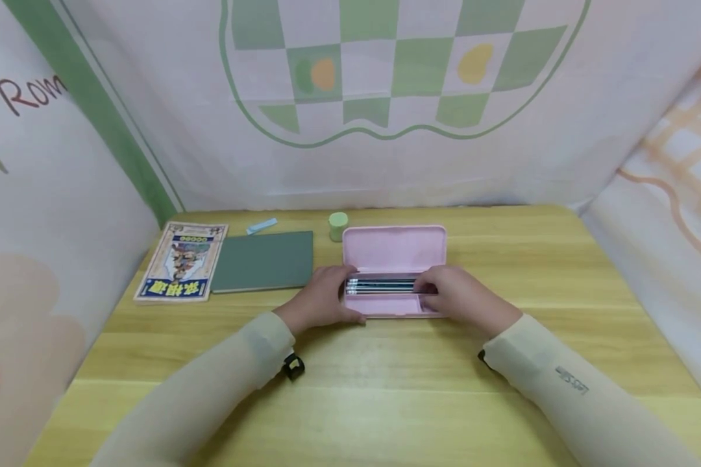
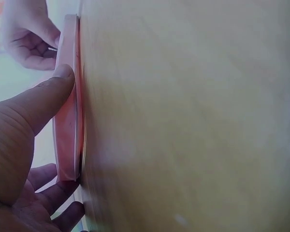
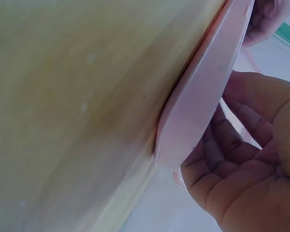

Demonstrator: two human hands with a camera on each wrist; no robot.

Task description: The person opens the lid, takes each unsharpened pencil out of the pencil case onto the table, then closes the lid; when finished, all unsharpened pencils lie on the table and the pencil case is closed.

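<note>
- Notebook (image 1: 263, 261), dark green, lies beside an illustrated book (image 1: 181, 259), a light-blue strip (image 1: 261, 226) just behind them; a green cylinder (image 1: 338, 226) stands by the lid of the open pink pencil case (image 1: 394, 250).
- Pencil case sits between both hands: the left hand (image 1: 324, 296) grips its left end; the right hand (image 1: 458, 295) reaches inside at the pencils (image 1: 382, 286), though whether its fingers pinch any cannot be told.
- Wood-grain tabletop (image 1: 356, 402) meets white patterned hangings (image 1: 368, 168).

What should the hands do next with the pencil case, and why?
Maybe ease the right hand out of the pencil case: its fingers reach in at the right end of the pencils, and closing the open lid now could pinch the fingers.
</note>
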